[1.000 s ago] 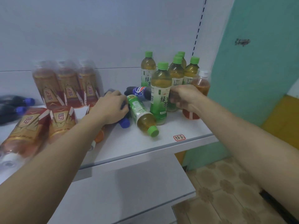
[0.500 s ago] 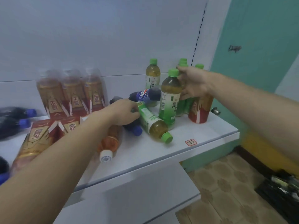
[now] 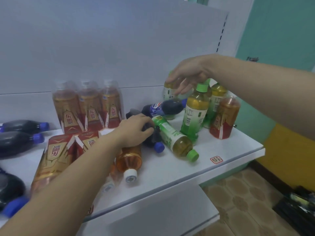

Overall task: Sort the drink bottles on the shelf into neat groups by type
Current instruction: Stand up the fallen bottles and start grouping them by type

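My left hand (image 3: 136, 130) grips a dark cola bottle (image 3: 153, 142) that lies on the white shelf (image 3: 170, 172), its blue cap pointing forward. Beside it lies a green tea bottle (image 3: 173, 138). A second cola bottle (image 3: 163, 108) lies behind them. My right hand (image 3: 187, 74) hangs over the upright green tea bottles (image 3: 196, 113) at the right. Its fingers are spread above the rear-left one (image 3: 167, 91), whose cap is hidden. A red-gold drink bottle (image 3: 225, 116) stands at the group's right edge.
Three red-gold bottles (image 3: 88, 108) stand at the back wall, and more lie in front (image 3: 56, 154), one with a white cap (image 3: 130, 175). Several cola bottles (image 3: 18, 133) lie at the left. A price sticker (image 3: 216, 160) marks the shelf edge. A lower shelf (image 3: 153, 218) juts out below.
My right hand rose from the bottle bodies to their tops and shifted left over the rear green tea bottle. My left hand stayed on the lying cola bottle.
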`<control>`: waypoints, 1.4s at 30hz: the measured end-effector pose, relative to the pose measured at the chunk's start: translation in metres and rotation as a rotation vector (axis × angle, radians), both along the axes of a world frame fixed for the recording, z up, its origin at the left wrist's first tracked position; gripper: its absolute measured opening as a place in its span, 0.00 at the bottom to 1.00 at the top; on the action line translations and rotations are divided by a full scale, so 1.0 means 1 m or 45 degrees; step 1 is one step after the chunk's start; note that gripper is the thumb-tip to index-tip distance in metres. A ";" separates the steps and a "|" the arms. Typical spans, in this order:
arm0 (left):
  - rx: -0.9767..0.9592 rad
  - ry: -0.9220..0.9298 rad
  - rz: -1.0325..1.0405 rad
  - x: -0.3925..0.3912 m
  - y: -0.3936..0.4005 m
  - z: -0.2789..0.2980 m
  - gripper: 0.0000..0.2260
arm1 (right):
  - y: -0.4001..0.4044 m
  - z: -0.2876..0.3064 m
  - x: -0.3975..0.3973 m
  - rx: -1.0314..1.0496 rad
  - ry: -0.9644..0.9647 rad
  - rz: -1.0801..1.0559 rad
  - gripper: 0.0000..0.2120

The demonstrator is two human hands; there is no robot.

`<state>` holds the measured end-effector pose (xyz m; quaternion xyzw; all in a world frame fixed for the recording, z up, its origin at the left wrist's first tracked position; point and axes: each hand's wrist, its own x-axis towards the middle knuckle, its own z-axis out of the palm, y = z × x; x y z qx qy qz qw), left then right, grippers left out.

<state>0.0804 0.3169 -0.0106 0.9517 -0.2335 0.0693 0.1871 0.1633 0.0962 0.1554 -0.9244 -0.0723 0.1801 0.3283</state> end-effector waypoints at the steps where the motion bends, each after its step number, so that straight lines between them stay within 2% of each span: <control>1: 0.018 -0.015 0.002 0.000 -0.001 -0.001 0.14 | 0.009 -0.001 0.000 -0.076 -0.040 0.034 0.20; 5: 0.140 -0.053 0.014 0.000 -0.003 -0.002 0.18 | 0.032 -0.005 -0.005 -0.335 -0.275 0.159 0.15; 9: 0.169 -0.043 0.010 0.003 -0.005 -0.003 0.19 | 0.043 -0.019 -0.013 -0.871 -0.619 0.235 0.13; 11: 0.162 -0.026 0.014 0.005 -0.006 -0.002 0.20 | 0.049 -0.030 -0.016 -1.049 -0.617 0.259 0.13; 14: 0.175 0.018 0.001 0.011 -0.007 0.004 0.19 | 0.061 -0.054 -0.014 -1.436 -0.533 0.297 0.06; 16: 0.207 0.039 -0.046 0.016 -0.006 0.009 0.18 | 0.066 -0.074 -0.011 -1.614 -0.438 0.330 0.12; 19: 0.203 0.039 -0.118 0.017 0.001 0.010 0.18 | 0.065 -0.101 -0.007 -1.714 -0.383 0.269 0.16; 21: 0.135 0.009 -0.148 0.016 0.006 0.006 0.18 | 0.062 -0.118 -0.004 -1.705 -0.309 0.219 0.13; 22: 0.096 -0.004 -0.156 0.016 0.008 0.003 0.18 | 0.059 -0.124 -0.001 -1.674 -0.275 0.178 0.13; 24: 0.052 -0.021 -0.158 0.016 0.010 0.001 0.18 | 0.055 -0.129 0.002 -1.557 -0.227 0.100 0.20; 26: 0.049 -0.031 -0.147 0.016 0.011 -0.001 0.18 | 0.053 -0.123 0.001 -1.469 -0.216 0.050 0.21; 30: 0.048 -0.020 -0.144 0.016 0.012 -0.003 0.18 | 0.059 -0.085 0.000 -1.509 -0.263 0.053 0.17; 32: 0.044 -0.012 -0.145 0.016 0.012 -0.003 0.19 | 0.065 -0.062 0.000 -1.577 -0.357 0.100 0.13; 35: 0.006 -0.007 -0.141 0.016 0.013 -0.003 0.18 | 0.078 -0.042 0.001 -1.766 -0.695 0.295 0.10; 39: -0.133 -0.031 -0.017 0.014 0.019 -0.004 0.13 | 0.089 -0.053 0.014 -2.028 -1.149 0.632 0.13; 42: -0.146 -0.039 0.110 0.014 0.024 -0.002 0.11 | 0.094 -0.058 0.017 -2.064 -1.326 0.735 0.12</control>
